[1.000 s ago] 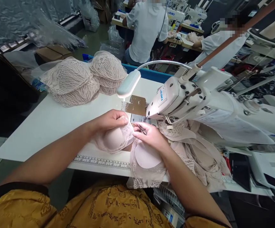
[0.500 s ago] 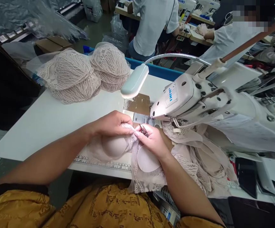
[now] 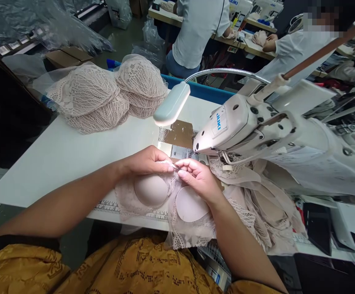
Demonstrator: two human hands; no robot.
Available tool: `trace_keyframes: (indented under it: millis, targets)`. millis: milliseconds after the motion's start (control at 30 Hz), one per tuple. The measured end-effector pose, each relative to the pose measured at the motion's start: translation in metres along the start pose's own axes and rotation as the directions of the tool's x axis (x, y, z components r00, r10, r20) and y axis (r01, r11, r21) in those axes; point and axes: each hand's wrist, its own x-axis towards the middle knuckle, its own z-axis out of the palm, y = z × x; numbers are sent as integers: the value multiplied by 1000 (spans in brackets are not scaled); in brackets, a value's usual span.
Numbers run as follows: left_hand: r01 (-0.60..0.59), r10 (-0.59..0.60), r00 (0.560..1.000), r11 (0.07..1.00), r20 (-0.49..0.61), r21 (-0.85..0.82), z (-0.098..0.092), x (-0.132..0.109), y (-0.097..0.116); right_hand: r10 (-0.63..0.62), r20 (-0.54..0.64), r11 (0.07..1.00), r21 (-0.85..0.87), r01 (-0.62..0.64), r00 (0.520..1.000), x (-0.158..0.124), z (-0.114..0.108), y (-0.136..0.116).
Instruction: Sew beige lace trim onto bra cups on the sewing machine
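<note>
A pale pink lace bra (image 3: 152,191) hangs over the front edge of the sewing table, its two smooth cups facing up. My left hand (image 3: 146,160) pinches its lace edge between thumb and fingers, close to the middle. Right beside it, my right hand (image 3: 200,176) is closed around small thread snips (image 3: 175,167); only a bit of their dark metal shows at the fingertips, against the lace. Both hands nearly touch, just in front of the sewing machine's needle area.
The white sewing machine (image 3: 223,124) stands at the right, with a lit lamp (image 3: 171,104) over the table. Stacked lace cups (image 3: 85,94) sit at the back left. More lace pieces (image 3: 263,200) heap up at the right. Two people work at machines beyond.
The snips have turned in my right hand, and its fingers have closed over them toward the lace. The left cup now lies flatter and shows more fully.
</note>
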Motion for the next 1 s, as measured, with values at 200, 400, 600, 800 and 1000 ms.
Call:
trace_keyframes:
  millis: [200,400,600,800,1000]
  targets:
    - [21,-22,1000,997,-17,-69,6,2,0,-62,-60,998,-20,61,996,1,9,-2]
    - [37,-38,999,997,-10,-75,7,2,-2,-40,-134,998,39,45,990,1,11,1]
    - [8,-8,998,1000,57,5,2,4,-5,116,-30,978,177,-109,993,3,14,0]
    - [178,-210,918,976,337,123,-43,-11,-1,114,-73,992,-36,-117,991,3,5,-8]
    - [153,-176,980,965,91,214,-52,-19,7,112,220,994,-18,-110,969,3,5,-3]
